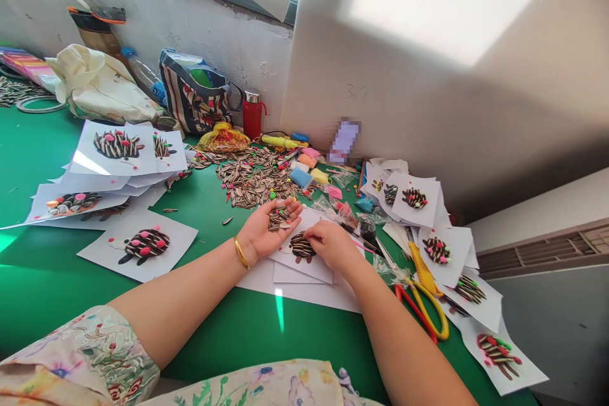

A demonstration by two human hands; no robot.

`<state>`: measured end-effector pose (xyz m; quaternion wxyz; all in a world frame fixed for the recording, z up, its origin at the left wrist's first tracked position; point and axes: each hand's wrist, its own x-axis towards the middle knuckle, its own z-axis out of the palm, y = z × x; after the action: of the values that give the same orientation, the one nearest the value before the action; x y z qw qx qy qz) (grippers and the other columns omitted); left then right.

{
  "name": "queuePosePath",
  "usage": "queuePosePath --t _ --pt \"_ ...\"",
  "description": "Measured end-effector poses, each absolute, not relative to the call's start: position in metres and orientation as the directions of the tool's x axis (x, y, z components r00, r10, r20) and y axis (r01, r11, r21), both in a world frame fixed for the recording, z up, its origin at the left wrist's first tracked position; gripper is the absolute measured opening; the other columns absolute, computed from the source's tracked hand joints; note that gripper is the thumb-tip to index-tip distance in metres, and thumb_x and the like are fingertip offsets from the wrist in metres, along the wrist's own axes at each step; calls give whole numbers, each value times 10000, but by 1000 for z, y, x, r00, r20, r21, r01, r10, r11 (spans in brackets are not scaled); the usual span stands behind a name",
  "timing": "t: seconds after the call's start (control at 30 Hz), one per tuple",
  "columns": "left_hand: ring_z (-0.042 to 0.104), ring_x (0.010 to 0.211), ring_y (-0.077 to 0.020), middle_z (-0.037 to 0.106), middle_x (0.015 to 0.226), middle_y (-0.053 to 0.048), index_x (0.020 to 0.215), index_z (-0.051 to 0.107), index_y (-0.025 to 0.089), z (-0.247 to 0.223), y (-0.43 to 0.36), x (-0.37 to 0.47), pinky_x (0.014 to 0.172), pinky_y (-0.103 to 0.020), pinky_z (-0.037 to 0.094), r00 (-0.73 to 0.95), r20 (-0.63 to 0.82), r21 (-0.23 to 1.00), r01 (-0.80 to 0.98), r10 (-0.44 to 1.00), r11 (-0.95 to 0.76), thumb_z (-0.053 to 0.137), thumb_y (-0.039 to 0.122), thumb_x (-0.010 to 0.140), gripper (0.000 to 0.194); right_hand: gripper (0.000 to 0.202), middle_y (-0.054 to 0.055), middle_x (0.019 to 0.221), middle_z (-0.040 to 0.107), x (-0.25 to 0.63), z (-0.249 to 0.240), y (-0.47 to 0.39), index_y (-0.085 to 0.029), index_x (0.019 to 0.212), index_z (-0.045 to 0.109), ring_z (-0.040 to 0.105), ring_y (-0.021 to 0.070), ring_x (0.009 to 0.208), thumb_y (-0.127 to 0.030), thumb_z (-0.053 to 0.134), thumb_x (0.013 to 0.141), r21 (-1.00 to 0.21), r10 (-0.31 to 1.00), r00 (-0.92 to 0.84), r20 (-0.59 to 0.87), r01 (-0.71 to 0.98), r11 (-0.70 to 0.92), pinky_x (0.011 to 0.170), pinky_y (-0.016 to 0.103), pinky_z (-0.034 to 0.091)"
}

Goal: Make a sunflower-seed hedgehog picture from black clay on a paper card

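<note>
My left hand (267,227), palm up with fingers slightly cupped, holds a small heap of striped sunflower seeds (280,216). Just right of it, my right hand (330,242) is closed in a pinch at the edge of a seed hedgehog (301,243); its fingertips hide whatever is between them. The hedgehog has a dark body with rows of seeds stuck in it and brown feet. It sits on a white paper card (314,271), with more white sheets beneath.
Loose sunflower seeds (252,174) lie spread behind my hands, beside colored clay packets (301,177). Finished hedgehog cards are stacked left (157,235) and right (438,273). Yellow-handled scissors (431,311) lie right of my arm. A red thermos (252,117) and striped bag (195,95) stand by the wall.
</note>
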<state>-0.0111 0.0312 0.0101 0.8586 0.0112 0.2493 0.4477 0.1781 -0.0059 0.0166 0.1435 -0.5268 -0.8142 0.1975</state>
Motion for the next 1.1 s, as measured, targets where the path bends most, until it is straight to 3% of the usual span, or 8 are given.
queuePosePath --t 0.5,0.8,1.1 --pt "693 1014 -224 712 1017 -113 1073 622 152 10 31 -11 866 -381 566 467 -421 251 -764 778 595 412 208 962 244 222 16 867 683 184 15 -6 -245 890 737 598 160 787 -135 549 851 -511 928 -372 17 795 328 714 257 418" --pt "695 998 -225 712 1017 -107 1071 620 139 8 32 -11 881 -387 556 475 -412 246 -764 778 597 414 210 963 243 260 20 791 669 179 20 -6 -241 805 743 582 161 772 -103 528 850 -486 909 -417 2 794 365 713 258 408" --pt "697 993 -223 714 1015 -109 1069 620 144 9 31 -11 875 -379 561 473 -413 245 -765 778 595 415 209 964 239 240 25 849 693 182 19 -6 -241 874 744 599 166 803 -136 529 879 -518 922 -388 6 787 335 733 261 420"
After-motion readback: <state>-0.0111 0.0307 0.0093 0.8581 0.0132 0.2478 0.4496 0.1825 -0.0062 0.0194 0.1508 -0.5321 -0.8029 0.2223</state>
